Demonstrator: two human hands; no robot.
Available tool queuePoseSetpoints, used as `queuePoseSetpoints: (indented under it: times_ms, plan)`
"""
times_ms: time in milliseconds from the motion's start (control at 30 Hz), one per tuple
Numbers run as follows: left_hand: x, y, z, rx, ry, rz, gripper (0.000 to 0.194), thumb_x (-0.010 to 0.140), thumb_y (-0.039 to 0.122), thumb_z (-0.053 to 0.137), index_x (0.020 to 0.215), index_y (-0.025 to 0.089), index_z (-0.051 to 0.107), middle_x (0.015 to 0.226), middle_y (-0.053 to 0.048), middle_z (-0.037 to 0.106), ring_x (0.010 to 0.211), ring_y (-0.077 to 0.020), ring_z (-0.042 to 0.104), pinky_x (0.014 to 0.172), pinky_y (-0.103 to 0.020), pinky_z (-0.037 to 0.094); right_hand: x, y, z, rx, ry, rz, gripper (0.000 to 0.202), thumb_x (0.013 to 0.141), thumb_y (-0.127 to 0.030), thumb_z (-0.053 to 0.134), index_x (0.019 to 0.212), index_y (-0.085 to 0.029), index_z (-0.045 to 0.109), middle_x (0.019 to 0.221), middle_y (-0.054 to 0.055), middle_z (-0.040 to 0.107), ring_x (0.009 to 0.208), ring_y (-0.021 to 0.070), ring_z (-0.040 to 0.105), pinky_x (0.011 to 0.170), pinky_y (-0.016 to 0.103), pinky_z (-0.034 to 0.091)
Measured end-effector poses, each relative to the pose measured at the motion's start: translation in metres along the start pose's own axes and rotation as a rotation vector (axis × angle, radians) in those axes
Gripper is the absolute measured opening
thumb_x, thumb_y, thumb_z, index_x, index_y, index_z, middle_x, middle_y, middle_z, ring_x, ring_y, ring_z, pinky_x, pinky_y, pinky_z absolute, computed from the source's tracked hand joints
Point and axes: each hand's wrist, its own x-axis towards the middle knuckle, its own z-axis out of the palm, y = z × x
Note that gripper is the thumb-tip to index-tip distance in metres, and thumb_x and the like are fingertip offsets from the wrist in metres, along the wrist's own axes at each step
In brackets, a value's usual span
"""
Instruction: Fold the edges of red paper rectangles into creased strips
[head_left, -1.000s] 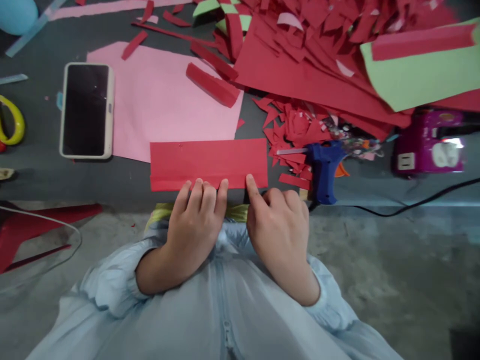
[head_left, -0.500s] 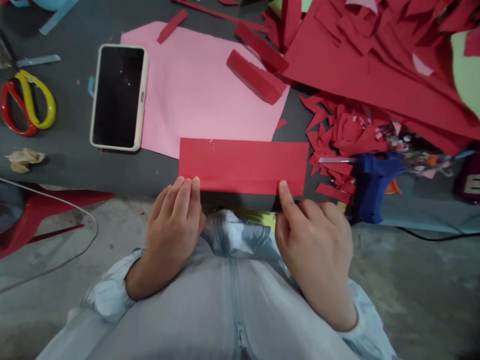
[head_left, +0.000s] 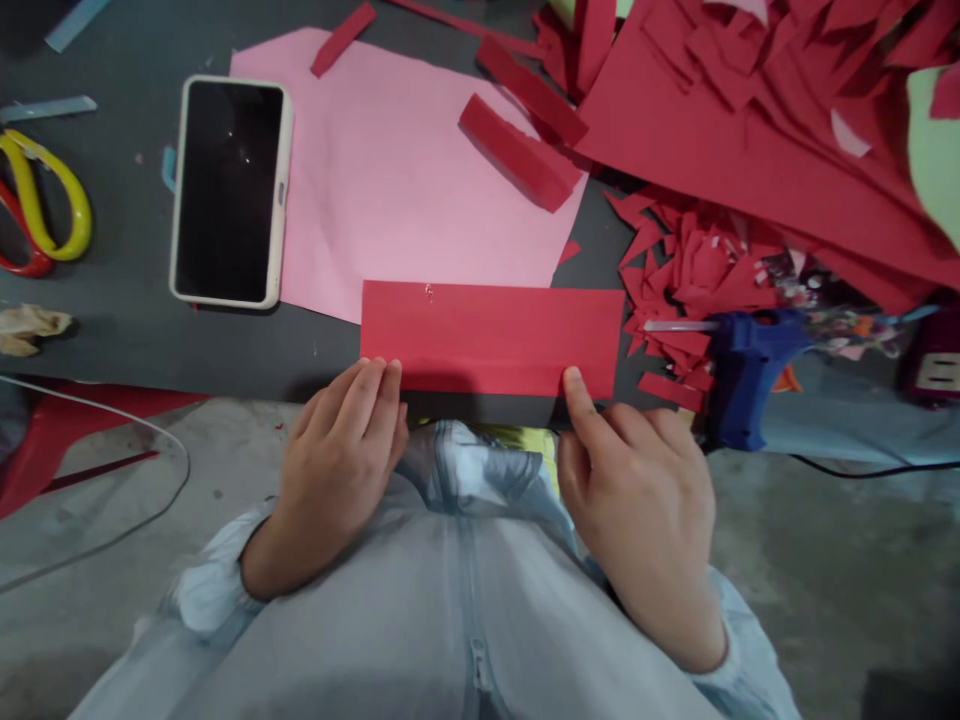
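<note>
A red paper strip (head_left: 487, 335) lies at the table's front edge, its upper side overlapping a pink sheet (head_left: 390, 160). My left hand (head_left: 341, 460) rests its outstretched fingertips on the strip's lower left corner, with the thumb beside them. On the lower right part, my right hand (head_left: 637, 500) presses with a straight index finger, while its other fingers are bent off the paper. Neither hand is wrapped round anything. A faint crease runs along the strip's lower side.
Left on the table (head_left: 127, 340) are a phone (head_left: 229, 190), scissors (head_left: 56, 190) and a crumpled scrap (head_left: 30, 325). To the right lie red scraps (head_left: 697, 260), a large red sheet (head_left: 712, 160) and a blue glue gun (head_left: 754, 370). A red chair (head_left: 90, 420) stands lower left.
The view has shifted slightly, so the phone and scissors appear farther left. Both hands stay at the strip's lower edge, with little visible movement against it.
</note>
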Motion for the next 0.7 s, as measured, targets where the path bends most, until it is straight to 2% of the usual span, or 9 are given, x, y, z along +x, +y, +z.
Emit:
queuePoseSetpoints:
  times_ms: [100,267,400,500,700]
  plan:
    - [0.011,-0.009,-0.003,-0.021,0.006,-0.053,0.031,0.096,0.019,0.054,0.124,0.012,0.064,0.116,-0.011,0.072,0.096,-0.0196,0.071,0.081,-0.030,0.056,0.001,0.000,-0.001,-0.004,0.005,-0.011,0.041,0.095,-0.020,0.045,0.125,-0.002,0.067,0.063,0.004,0.051,0.067,0.0220,0.040,0.067,0.035,0.037]
    - [0.037,-0.024,-0.012,-0.078,-0.098,-0.184,0.040,0.098,0.027,0.051,0.138,0.023,0.057,0.129,-0.007,0.067,0.107,-0.0209,0.068,0.079,-0.028,0.055,0.003,-0.001,-0.001,-0.017,-0.003,-0.009,0.041,0.095,-0.020,0.045,0.126,-0.003,0.066,0.063,0.004,0.051,0.068,0.0216,0.040,0.067,0.034,0.036]
    - [0.054,-0.036,-0.017,-0.178,-0.169,-0.101,0.044,0.094,0.021,0.056,0.138,0.023,0.056,0.137,-0.004,0.063,0.121,-0.0213,0.063,0.090,-0.026,0.054,0.004,-0.001,-0.003,-0.018,-0.017,-0.007,0.041,0.096,-0.019,0.044,0.126,-0.004,0.066,0.064,0.004,0.053,0.068,0.0216,0.040,0.067,0.034,0.036]
    - [0.064,-0.042,-0.018,-0.232,-0.191,-0.030,0.048,0.091,0.017,0.059,0.139,0.021,0.054,0.140,-0.004,0.061,0.123,-0.0214,0.062,0.098,-0.028,0.052,0.005,-0.001,-0.004,-0.007,-0.023,-0.005,0.041,0.096,-0.019,0.044,0.126,-0.002,0.066,0.065,0.005,0.054,0.069,0.0220,0.040,0.067,0.034,0.036]
    - [0.072,-0.044,-0.018,-0.253,-0.246,0.004,0.053,0.089,0.019,0.062,0.141,0.022,0.049,0.138,-0.006,0.062,0.114,-0.0225,0.066,0.089,-0.029,0.054,0.006,0.000,-0.004,0.011,-0.037,0.003,0.042,0.095,-0.019,0.045,0.128,-0.003,0.064,0.066,0.005,0.055,0.069,0.0222,0.040,0.067,0.034,0.036]
